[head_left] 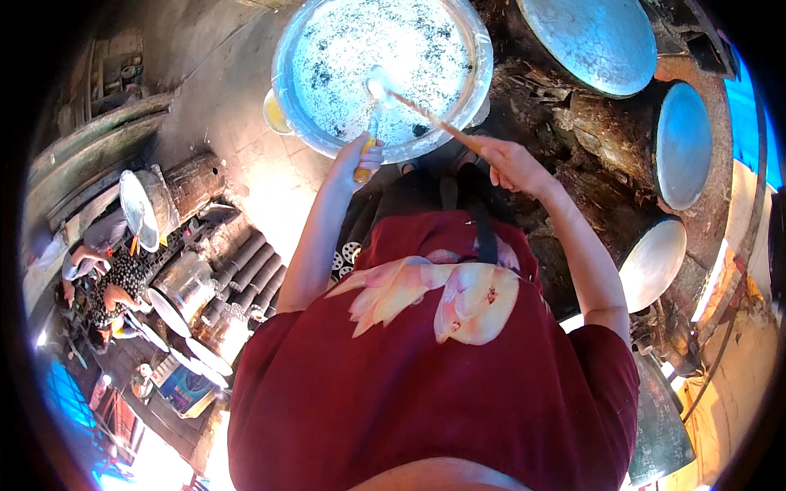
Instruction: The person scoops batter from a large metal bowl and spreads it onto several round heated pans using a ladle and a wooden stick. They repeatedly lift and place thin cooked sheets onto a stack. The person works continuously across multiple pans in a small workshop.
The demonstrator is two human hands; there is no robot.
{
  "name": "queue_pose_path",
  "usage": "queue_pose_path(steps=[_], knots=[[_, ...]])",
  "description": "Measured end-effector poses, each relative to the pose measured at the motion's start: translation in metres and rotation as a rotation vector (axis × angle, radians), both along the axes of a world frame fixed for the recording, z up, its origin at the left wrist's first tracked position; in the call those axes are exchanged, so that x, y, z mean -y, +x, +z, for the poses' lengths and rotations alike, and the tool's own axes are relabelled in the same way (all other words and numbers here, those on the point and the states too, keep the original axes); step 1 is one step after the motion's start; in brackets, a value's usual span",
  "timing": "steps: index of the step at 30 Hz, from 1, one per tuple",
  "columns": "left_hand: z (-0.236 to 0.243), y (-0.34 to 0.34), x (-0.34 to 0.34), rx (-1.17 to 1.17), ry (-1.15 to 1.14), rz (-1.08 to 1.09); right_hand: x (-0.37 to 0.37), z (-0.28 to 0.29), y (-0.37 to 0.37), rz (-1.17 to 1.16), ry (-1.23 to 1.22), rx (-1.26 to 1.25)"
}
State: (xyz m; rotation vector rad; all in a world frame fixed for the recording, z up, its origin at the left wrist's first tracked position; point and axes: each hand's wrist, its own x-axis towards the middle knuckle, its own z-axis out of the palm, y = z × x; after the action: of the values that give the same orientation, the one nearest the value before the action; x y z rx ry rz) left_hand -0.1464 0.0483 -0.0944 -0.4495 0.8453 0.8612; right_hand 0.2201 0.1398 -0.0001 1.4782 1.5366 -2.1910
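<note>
Beyond left hand [352,164], clamped on yellow-handled tool [374,124], and right hand [514,168], on stick [434,120]: basin [481,64].

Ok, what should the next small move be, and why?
Perhaps draw the wooden stick along the yellow-handled utensil: the right hand holds one, the left hand the other, and their tips appear to meet over the wide basin.

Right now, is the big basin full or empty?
The basin isn't empty: white, black-specked contents spread wall to wall. Cannot tell how deep.
</note>
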Motion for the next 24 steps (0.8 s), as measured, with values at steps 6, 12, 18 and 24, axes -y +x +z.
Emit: queue_pose_path(steps=[6,12,18,24], knots=[[0.038,0.009,0.029,0.509,-0.005,0.237,0.038,0.0,0.029,-0.151,-0.12,-0.064],[0.137,0.016,0.055,0.576,0.101,0.281,0.066,0.05,0.046,-0.314,-0.243,-0.248],[0.242,-0.003,0.052,0.523,0.326,0.232,0.063,0.124,0.02,-0.258,0.334,-0.175],[0.334,-0.043,0.041,0.239,0.602,-0.023,0.065,0.181,0.019,-0.41,1.151,-0.14]])
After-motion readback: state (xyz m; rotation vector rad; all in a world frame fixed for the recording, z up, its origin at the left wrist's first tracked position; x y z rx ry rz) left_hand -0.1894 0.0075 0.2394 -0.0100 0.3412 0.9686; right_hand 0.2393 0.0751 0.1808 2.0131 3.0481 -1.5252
